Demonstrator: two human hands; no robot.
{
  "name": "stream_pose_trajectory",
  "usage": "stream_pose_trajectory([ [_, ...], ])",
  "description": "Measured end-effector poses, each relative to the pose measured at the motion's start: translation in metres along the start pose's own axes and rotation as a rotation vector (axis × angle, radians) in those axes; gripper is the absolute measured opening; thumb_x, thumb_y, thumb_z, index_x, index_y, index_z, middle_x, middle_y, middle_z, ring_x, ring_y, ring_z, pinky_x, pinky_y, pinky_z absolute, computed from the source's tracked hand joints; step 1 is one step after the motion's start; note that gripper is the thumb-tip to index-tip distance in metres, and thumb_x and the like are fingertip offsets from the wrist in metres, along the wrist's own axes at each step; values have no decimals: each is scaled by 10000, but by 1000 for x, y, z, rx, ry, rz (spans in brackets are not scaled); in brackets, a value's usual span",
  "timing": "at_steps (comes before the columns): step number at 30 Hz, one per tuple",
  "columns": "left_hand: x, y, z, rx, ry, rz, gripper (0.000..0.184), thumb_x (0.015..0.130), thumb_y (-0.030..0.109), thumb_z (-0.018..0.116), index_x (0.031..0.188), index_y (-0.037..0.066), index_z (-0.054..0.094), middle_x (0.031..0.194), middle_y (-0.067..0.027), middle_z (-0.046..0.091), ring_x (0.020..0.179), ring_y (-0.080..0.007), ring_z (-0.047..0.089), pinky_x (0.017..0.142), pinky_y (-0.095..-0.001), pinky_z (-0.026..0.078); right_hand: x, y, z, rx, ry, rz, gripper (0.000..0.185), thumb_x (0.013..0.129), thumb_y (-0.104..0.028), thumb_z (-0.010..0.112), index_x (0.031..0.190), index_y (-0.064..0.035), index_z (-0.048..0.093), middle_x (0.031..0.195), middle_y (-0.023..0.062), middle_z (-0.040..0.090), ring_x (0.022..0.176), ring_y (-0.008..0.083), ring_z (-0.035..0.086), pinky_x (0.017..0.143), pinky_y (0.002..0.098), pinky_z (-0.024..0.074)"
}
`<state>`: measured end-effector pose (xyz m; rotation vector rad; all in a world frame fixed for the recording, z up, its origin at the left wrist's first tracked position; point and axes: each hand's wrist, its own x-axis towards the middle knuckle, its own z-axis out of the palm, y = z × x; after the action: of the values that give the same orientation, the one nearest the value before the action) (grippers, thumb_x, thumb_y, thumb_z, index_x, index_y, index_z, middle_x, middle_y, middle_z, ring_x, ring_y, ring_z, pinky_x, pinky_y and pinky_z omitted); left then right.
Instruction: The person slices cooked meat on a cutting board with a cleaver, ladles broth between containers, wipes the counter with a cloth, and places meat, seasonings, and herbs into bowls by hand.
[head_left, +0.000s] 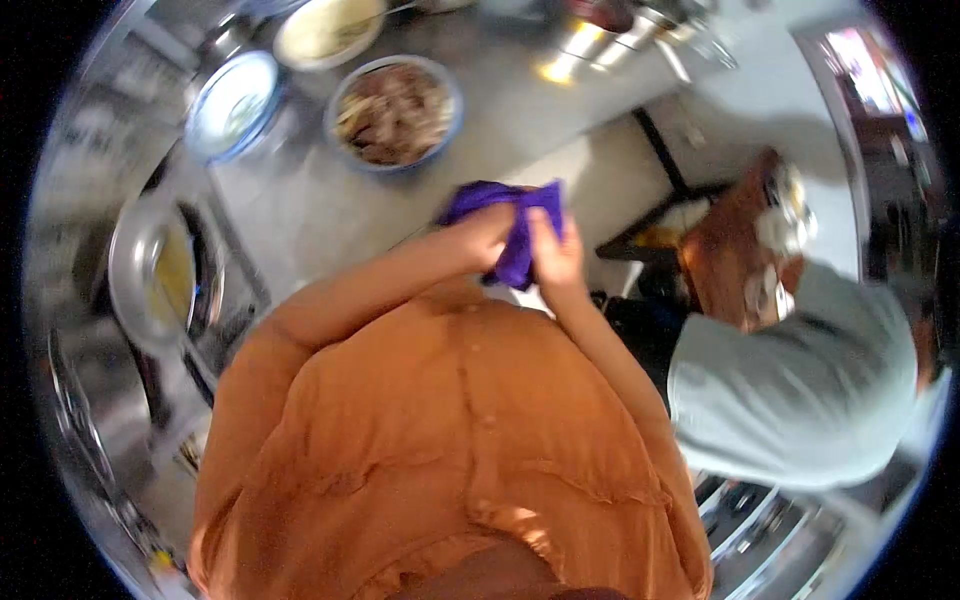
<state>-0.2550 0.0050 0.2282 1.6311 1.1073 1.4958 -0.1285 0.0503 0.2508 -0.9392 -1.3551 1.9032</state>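
A purple cloth [518,245] is bunched between my two hands in front of my chest, near the edge of the steel counter. My left hand [490,228] is closed on it, with cloth over the far side and most of the fingers hidden. From the right, my right hand [557,252] grips the cloth's other side, its thumb and fingertips showing above the fabric. Just beyond the hands, a blue-rimmed bowl [452,128] holds brownish pieces of food that look like cut meat.
On the steel counter [290,205] are a white-and-blue bowl [203,122] and a bowl of pale food [290,42]. A pan [128,290] with yellowish contents sits at left. At right, a person in a pale sleeve [790,385] works by a wooden board [722,245].
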Motion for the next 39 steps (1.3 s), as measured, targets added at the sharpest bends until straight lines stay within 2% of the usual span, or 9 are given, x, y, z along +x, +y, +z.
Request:
stream_pose_trajectory([
  [2, 7, -15, 5, -356, -201, -547, 204, 847, 187, 539, 975, 47, 614, 861, -91, 642, 810, -219, 610, 764, -330, 486, 4, -13, -1, 82, 167, 273, 259, 843, -204, 655, 1031, -37, 592, 989, 99, 627, 856, 170, 604, 776, 323, 502],
  [4, 16, -14, 15, -172, 0, -86, 156, 850, 202, 553, 831, 55, 604, 740, -59, 624, 644, -179, 584, 616, -320, 494, 10, -22, -1, 206, 103, 313, 403, 876, -382, 570, 1050, -18, 580, 930, 102, 643, 780, 203, 632, 725, 344, 525],
  [7, 38, 33, 0, -915, 320, -684, 161, 878, 187, 516, 901, 55, 605, 840, -39, 615, 818, -158, 562, 735, -326, 472, 38, -2, -16, 539, -278, 314, 521, 898, -499, 440, 1144, -50, 535, 1015, 71, 614, 899, 205, 604, 809, 346, 490],
  [15, 56, -28, -19, 313, 494, 96, 249, 810, 146, 580, 1031, 33, 577, 947, -141, 600, 922, -291, 574, 828, -374, 441, 67, -21, 14, 201, 24, 409, 497, 906, -468, 449, 1206, -72, 468, 1134, 60, 549, 1039, 204, 551, 905, 356, 445],
  [19, 35, -37, -32, 384, 273, -311, 345, 783, 120, 573, 1111, 19, 535, 984, -175, 581, 931, -313, 555, 842, -391, 439, 135, -16, -12, -193, -33, 41, 396, 862, -312, 589, 1124, -21, 531, 1009, 128, 590, 917, 241, 598, 784, 350, 488],
  [22, -15, -30, -44, 211, 127, -616, 317, 864, 167, 538, 1154, 41, 519, 1028, -157, 564, 932, -251, 543, 833, -355, 445, 179, -2, -28, -1035, -149, -657, 496, 831, -244, 615, 1251, -34, 457, 1237, 239, 453, 1167, 322, 458, 945, 416, 399],
  [26, -94, -26, -34, -1, 532, -1009, 305, 874, 186, 536, 1133, 26, 543, 922, -80, 599, 865, -177, 563, 772, -317, 471, 235, 68, -55, -1591, -645, -739, 591, 832, -335, 570, 1362, -171, 366, 1421, 162, 297, 1294, 374, 286, 1034, 570, 221],
  [32, -141, -1, -12, 46, 974, -1134, 310, 882, 136, 510, 1145, -25, 540, 941, -95, 618, 831, -162, 586, 762, -292, 485, 301, 18, 14, -1492, -609, -901, 440, 813, -172, 586, 1245, -160, 503, 1320, 144, 419, 1180, 353, 425, 970, 457, 356],
  [39, -128, -3, 2, -23, 1273, -1050, 269, 897, 125, 516, 1108, -35, 563, 933, -103, 633, 850, -153, 588, 751, -278, 473, 265, -6, 122, -994, -1227, -1155, 319, 787, -25, 513, 1082, -100, 607, 1217, 138, 515, 1112, 318, 502, 934, 385, 414],
])
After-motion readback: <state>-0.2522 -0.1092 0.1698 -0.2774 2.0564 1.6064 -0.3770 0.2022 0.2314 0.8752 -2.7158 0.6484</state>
